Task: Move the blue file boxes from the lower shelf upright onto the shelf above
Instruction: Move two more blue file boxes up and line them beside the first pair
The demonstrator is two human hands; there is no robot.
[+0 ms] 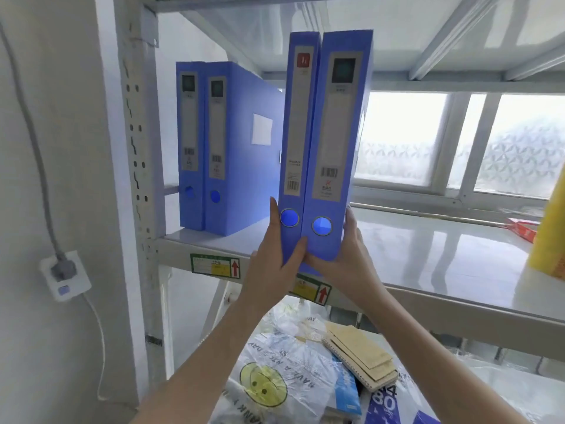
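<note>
- Plastic bags [275, 371], one printed with a smiley face, and spiral notebooks [360, 359] lie on the lower shelf [501, 393], nearest the camera.
- Left hand [273, 264] grips the left side and bottom of two blue file boxes [324, 148] held together upright, thumb on the front spine.
- Right hand [339, 258] clasps their right side and bottom corner.
- Held pair sits at the front edge of the upper shelf [428, 249], bottoms level with it; whether they rest on it I cannot tell.
- Two more blue boxes [211, 142] stand upright at the shelf's left end, touching each other.
- Yellow object [550, 240] stands at the right edge.
</note>
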